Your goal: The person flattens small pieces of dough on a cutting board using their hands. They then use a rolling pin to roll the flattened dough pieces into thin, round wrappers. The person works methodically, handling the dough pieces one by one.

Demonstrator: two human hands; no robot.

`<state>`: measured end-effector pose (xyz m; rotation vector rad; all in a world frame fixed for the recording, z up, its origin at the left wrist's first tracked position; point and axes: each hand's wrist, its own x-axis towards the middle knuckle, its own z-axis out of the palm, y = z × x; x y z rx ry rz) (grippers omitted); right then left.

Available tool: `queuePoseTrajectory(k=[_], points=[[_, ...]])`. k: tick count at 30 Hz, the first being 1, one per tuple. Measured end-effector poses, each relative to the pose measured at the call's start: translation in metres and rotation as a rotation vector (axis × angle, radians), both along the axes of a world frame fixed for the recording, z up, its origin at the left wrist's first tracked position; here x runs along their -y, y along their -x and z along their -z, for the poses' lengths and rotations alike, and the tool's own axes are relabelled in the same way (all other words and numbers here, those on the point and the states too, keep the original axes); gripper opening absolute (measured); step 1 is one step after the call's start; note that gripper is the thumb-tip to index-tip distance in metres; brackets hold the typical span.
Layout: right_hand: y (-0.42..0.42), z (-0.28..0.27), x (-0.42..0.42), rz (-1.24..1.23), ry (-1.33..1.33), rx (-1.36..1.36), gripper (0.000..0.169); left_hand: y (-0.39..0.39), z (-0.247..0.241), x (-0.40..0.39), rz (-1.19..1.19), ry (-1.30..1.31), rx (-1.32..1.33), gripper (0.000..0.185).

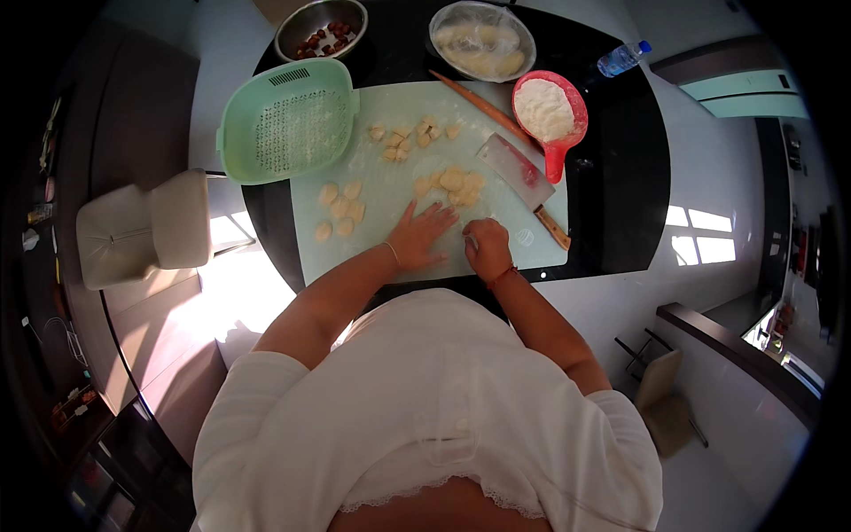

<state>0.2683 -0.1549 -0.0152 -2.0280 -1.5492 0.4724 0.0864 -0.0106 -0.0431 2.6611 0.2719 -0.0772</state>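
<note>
My left hand (420, 238) lies palm down with its fingers spread on the pale green mat (399, 100), just below a cluster of small dough pieces (459, 184). Beside it, my right hand (486, 247) is curled near the mat's front edge; whether something is inside its fingers cannot be seen. Flattened dough rounds (342, 206) lie to the left, and cut dough lumps (399, 143) sit farther back. A cleaver (518, 173) with a wooden handle rests at the right, close to a wooden rolling pin (479, 103).
A green plastic colander (302, 126) overlaps the mat's back left corner. Behind are a metal bowl of red-brown pieces (321, 30) and a plastic-covered bowl of dough (482, 41). A red scoop of flour (550, 113) and a water bottle (621, 60) stand at the right.
</note>
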Motion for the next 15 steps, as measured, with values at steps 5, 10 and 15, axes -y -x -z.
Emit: queuePoseTrajectory(k=[5, 10, 15], points=[[0.004, 0.019, -0.005, -0.071, -0.025, -0.129, 0.021, 0.022, 0.014, -0.03, -0.645, 1.429, 0.404, 0.054], [0.043, 0.01, -0.036, -0.194, 0.06, -0.047, 0.033, 0.07, 0.006, -0.052, -1.079, 1.65, 0.508, 0.038], [0.074, 0.003, -0.061, -0.345, 0.141, 0.138, 0.024, 0.111, 0.0, -0.052, -1.234, 1.671, 0.524, 0.039]])
